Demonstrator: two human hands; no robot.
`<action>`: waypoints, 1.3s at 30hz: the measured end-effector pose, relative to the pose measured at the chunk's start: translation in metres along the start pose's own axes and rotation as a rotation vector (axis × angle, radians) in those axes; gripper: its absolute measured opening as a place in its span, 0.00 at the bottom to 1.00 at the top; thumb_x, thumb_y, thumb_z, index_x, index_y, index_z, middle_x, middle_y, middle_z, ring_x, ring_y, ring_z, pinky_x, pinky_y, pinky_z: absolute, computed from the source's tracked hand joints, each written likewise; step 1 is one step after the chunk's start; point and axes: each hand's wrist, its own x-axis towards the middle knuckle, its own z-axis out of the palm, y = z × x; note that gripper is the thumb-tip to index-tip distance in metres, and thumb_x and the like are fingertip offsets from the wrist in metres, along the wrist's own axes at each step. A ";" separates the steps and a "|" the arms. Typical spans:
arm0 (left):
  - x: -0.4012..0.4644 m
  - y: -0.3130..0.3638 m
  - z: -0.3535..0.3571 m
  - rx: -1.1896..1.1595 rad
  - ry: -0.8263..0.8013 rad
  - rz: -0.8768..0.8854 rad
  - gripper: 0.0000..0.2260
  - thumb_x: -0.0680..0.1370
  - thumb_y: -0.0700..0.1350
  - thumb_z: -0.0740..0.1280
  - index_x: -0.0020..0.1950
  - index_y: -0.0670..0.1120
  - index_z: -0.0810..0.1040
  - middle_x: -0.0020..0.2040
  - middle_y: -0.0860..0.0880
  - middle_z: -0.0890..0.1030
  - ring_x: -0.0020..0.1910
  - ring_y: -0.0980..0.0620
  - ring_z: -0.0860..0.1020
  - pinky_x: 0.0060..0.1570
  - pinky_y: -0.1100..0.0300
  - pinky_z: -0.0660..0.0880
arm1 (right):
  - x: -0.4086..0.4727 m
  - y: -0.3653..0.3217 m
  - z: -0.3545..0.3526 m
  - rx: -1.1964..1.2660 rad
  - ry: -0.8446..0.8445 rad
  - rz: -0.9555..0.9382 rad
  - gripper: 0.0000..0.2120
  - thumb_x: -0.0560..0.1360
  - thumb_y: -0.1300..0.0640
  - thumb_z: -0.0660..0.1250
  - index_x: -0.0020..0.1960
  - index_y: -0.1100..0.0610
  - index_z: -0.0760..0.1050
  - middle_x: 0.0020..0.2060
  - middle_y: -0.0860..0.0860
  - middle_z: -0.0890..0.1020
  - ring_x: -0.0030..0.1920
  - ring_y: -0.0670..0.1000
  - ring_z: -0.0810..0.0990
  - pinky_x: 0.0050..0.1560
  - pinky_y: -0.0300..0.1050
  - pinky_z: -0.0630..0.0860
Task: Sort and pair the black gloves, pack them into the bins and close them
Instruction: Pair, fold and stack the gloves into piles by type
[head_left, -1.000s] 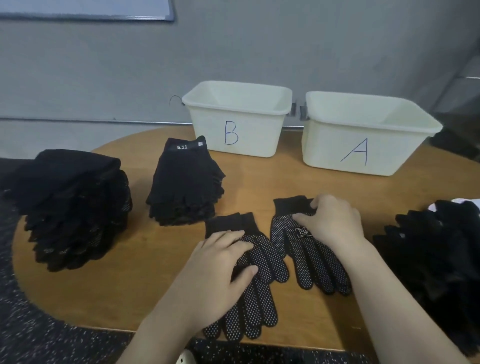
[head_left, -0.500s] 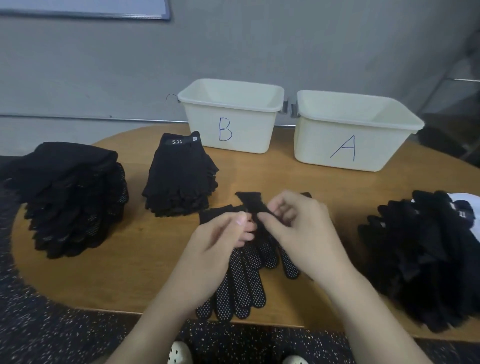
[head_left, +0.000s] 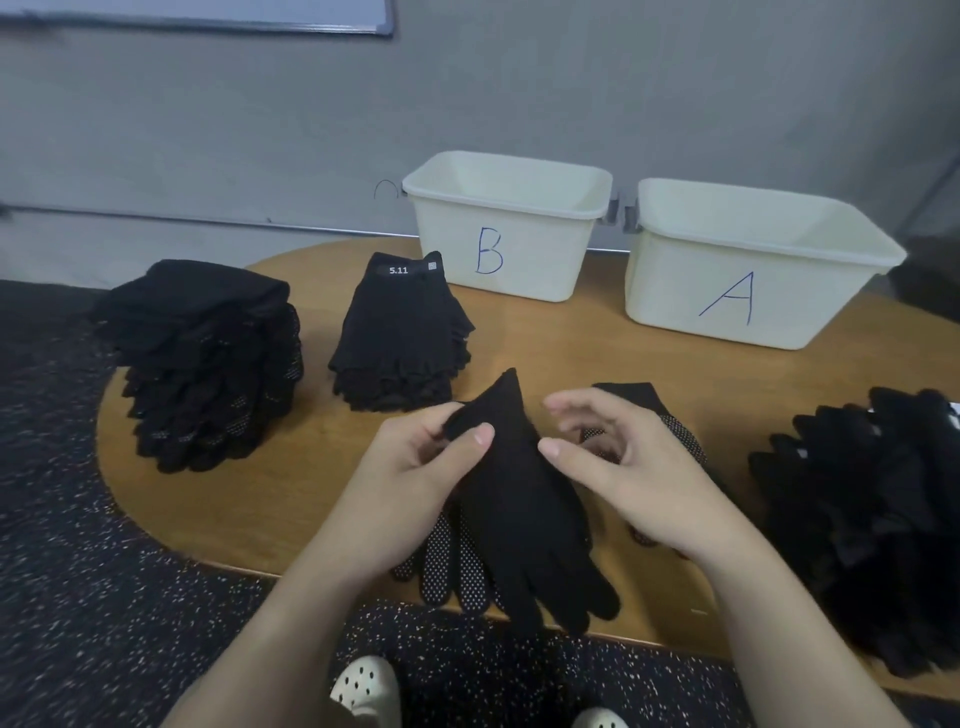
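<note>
Pinched by its cuff between thumb and forefinger of the left hand (head_left: 415, 478), a dotted black glove (head_left: 519, 509) lies plain side up over its mate (head_left: 457, 566), whose grip dots show beneath at the near table (head_left: 545, 343) edge; likely stacking the two to make a pair. Right hand (head_left: 618, 467) hovers just right of the cuff, fingers loosely curled, gripping nothing, blurred. Under it, another dotted glove (head_left: 680, 436) lies flat. Finished stacks far left: dotted glove pile (head_left: 208, 364), then fingerless "5.11" stack (head_left: 400, 338). Unsorted heap (head_left: 872, 514) at right. Bins B (head_left: 509, 228) and A (head_left: 753, 270) stand far side, open; no gloves visible inside, no lids in view.
</note>
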 end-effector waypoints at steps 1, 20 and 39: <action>0.000 0.000 -0.002 -0.034 -0.016 -0.007 0.10 0.83 0.48 0.66 0.54 0.46 0.86 0.52 0.44 0.87 0.52 0.46 0.85 0.51 0.54 0.82 | 0.001 0.002 0.000 0.015 -0.074 0.016 0.14 0.76 0.51 0.75 0.61 0.44 0.80 0.55 0.42 0.84 0.57 0.41 0.81 0.60 0.39 0.76; 0.004 -0.017 -0.037 0.233 0.145 -0.314 0.03 0.80 0.41 0.73 0.47 0.45 0.86 0.44 0.48 0.88 0.42 0.51 0.86 0.33 0.57 0.81 | 0.020 0.010 0.029 0.050 -0.072 0.115 0.11 0.76 0.51 0.76 0.42 0.55 0.76 0.31 0.46 0.77 0.25 0.44 0.70 0.27 0.39 0.70; 0.037 -0.035 -0.034 0.609 0.344 -0.295 0.04 0.79 0.47 0.74 0.50 0.52 0.80 0.44 0.55 0.83 0.25 0.57 0.77 0.21 0.69 0.70 | 0.042 0.022 0.049 -0.217 0.164 0.140 0.07 0.78 0.54 0.73 0.42 0.49 0.79 0.33 0.44 0.82 0.35 0.48 0.82 0.26 0.31 0.72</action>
